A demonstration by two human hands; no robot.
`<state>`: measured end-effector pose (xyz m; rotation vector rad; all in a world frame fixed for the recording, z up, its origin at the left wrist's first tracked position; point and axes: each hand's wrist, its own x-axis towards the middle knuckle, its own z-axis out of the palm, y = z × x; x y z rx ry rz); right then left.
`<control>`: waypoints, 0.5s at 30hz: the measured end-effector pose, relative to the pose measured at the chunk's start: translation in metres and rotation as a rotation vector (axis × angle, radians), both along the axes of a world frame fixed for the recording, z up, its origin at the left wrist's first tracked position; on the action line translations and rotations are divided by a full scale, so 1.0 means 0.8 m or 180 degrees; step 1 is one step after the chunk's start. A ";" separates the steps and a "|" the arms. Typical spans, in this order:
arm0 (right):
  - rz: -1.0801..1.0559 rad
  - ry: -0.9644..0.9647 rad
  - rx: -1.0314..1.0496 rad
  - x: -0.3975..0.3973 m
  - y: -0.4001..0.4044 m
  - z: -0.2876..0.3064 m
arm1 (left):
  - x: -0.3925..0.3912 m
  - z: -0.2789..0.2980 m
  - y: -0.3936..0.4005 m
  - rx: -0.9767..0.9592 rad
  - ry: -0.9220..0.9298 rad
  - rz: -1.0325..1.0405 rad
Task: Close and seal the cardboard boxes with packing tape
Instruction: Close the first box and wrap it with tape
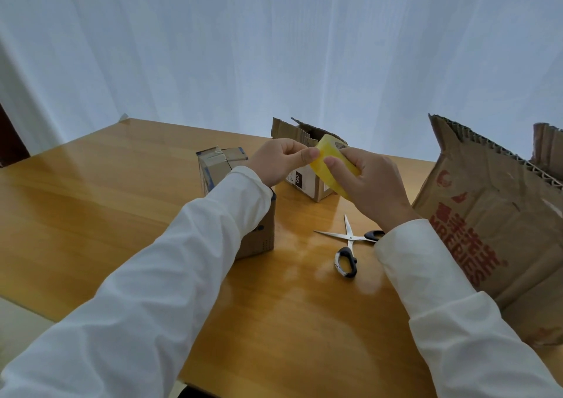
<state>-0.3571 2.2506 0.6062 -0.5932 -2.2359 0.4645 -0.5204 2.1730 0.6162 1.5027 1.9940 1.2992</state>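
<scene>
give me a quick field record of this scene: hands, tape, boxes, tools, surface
left hand: pinches the edge of the tape roll
right hand: grips the tape roll
tape roll: yellowish, held above the table
small box: near left, top flaps down, partly behind the left sleeve
open box: behind the hands, flaps up
large box: right, red print, flaps up
scissors: on the table, blades apart
table: wooden, glossy

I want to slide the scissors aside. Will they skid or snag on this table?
The scissors lie flat with blades spread, so they will probably pivot when pushed. The table looks glossy, so they likely skid easily.
</scene>
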 end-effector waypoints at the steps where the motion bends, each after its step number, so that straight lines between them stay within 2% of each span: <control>1: -0.0026 -0.0063 0.0073 0.000 0.000 0.000 | 0.000 -0.001 0.000 0.0008 0.0018 0.0032; 7: 0.0006 -0.0144 0.0087 -0.005 -0.001 -0.004 | -0.003 0.000 -0.005 0.0090 0.0108 0.0114; 15: 0.0029 -0.0025 0.0014 -0.003 -0.005 0.002 | -0.003 0.005 -0.008 -0.0119 0.0199 -0.0065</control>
